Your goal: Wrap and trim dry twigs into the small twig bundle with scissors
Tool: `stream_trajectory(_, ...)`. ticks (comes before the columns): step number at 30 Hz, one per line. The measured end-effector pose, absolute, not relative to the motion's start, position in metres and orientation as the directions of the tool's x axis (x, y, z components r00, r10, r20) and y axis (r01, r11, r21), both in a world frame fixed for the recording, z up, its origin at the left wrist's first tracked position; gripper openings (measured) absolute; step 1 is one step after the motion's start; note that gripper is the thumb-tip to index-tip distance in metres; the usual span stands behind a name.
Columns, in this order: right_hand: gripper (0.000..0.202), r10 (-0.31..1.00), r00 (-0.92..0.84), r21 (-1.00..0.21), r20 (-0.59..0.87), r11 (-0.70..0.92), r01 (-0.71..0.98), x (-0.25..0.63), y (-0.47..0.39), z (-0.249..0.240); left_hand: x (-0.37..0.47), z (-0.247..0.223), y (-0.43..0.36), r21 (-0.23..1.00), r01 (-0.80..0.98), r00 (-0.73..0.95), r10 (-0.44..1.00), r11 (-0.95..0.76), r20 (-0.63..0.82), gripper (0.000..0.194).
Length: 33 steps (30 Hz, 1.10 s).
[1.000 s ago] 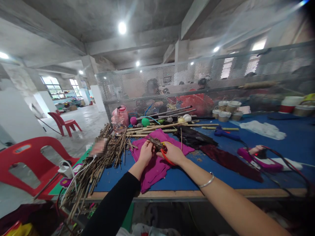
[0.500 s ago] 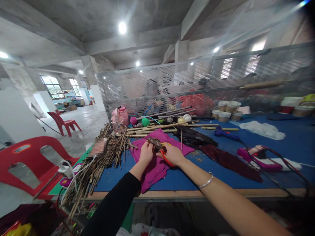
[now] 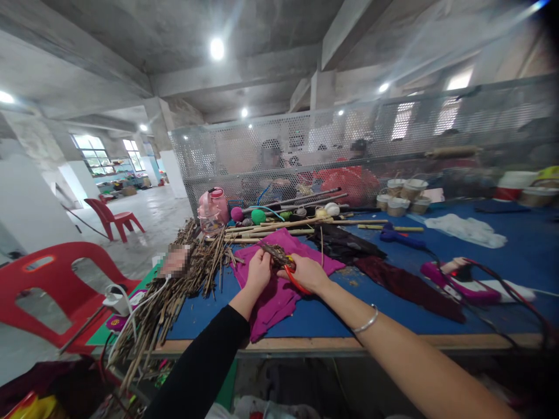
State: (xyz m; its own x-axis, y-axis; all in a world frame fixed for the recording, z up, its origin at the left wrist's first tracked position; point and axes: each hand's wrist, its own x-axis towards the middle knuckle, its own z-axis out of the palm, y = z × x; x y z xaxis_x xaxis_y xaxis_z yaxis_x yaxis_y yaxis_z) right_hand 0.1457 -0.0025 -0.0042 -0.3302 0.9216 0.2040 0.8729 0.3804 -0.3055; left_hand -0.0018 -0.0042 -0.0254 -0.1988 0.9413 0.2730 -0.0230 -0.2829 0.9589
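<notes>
Over a magenta cloth (image 3: 273,317) on the table, my left hand (image 3: 260,270) is closed, pinching a rough brown bundle of twigs (image 3: 276,254). My right hand (image 3: 309,274) wraps round a hand tool with red and yellow handles (image 3: 297,283), perhaps shears. Its working end lies against the bundle and is mostly hidden, so I cannot tell its exact kind. Both hands are close together, with the bundle between them. A silver bangle circles my right wrist.
Left of the cloth lies a pile of dry sticks (image 3: 174,299). Behind are bamboo poles (image 3: 271,231), yarn balls (image 3: 258,217) and a pink jug (image 3: 213,206). Dark cloths (image 3: 406,285), a blue glue gun (image 3: 399,235) and a power strip (image 3: 467,291) lie right. A mesh screen (image 3: 244,151) stands behind.
My hands stay in nearly the same place, with the brown bundle and the tool shifted very slightly between them. Beyond the mesh at right, a brown roll has shifted left.
</notes>
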Motion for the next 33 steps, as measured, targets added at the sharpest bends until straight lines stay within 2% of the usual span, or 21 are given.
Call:
stream_trajectory(4,0.052,0.925,-0.327,-0.285,0.195,0.373,0.883,0.146,-0.002,-0.004,-0.005,-0.023,-0.005,0.957,0.032,-0.229,0.93,-0.289,0.288,0.02)
stream_trajectory(7,0.051,0.927,-0.308,-0.274,0.215,0.36,0.892,0.148,-0.001,-0.003,-0.008,-0.019,-0.009,0.944,0.197,-0.273,0.91,-0.264,0.312,0.017)
stream_trajectory(10,0.042,0.937,-0.271,-0.266,0.22,0.325,0.907,0.155,0.003,0.003,-0.012,-0.016,-0.013,0.911,0.343,-0.297,0.894,-0.229,0.336,0.018)
stream_trajectory(15,0.028,0.96,-0.211,-0.252,0.182,0.253,0.934,0.176,0.025,0.022,-0.022,-0.012,-0.01,0.887,0.403,-0.366,0.849,-0.225,0.381,0.024)
stream_trajectory(21,0.042,0.984,0.003,-0.251,0.178,0.043,0.967,0.199,0.052,0.031,-0.043,0.008,0.015,0.844,0.506,-0.4,0.818,-0.178,0.412,0.018)
stream_trajectory(25,0.038,0.99,0.081,-0.274,0.114,-0.047,0.961,0.21,0.058,0.016,-0.046,0.008,0.02,0.846,0.501,-0.423,0.801,-0.185,0.425,0.021)
stream_trajectory(29,0.026,0.994,0.069,-0.302,0.088,-0.04,0.953,0.215,0.062,0.004,-0.041,-0.004,0.013,0.868,0.436,-0.371,0.831,-0.237,0.414,0.026)
stream_trajectory(33,0.016,0.991,0.05,-0.353,0.123,-0.004,0.936,0.211,0.061,0.009,-0.034,-0.003,0.004,0.877,0.39,-0.373,0.823,-0.28,0.428,0.028)
